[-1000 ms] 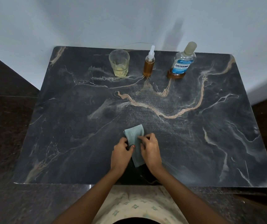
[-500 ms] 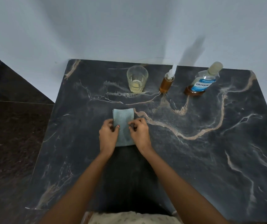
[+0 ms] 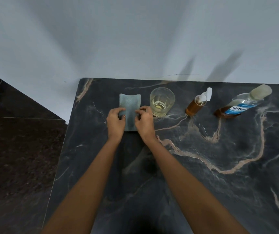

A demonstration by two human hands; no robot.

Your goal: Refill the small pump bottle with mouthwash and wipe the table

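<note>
At the far edge of the surface (image 3: 219,183), just beside the glass (image 3: 162,101), I see the cloth (image 3: 130,114), slid up from the near side. The left hand (image 3: 116,123) and right hand (image 3: 144,121) each keep a pinching grip on it. The pump bottle (image 3: 197,103) seems filled, so wiping continues.

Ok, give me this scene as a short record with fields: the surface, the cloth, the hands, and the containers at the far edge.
surface: dark marble table top
cloth: grey-blue folded cloth, left of the tumbler
hands: left hand grips the cloth's left edge; right hand grips its right edge
glass: clear glass tumbler, a little pale yellow liquid inside
pump bottle: small clear pump bottle, amber liquid, white pump on
mouthwash: large clear mouthwash bottle with blue label, capped, amber liquid low
</note>
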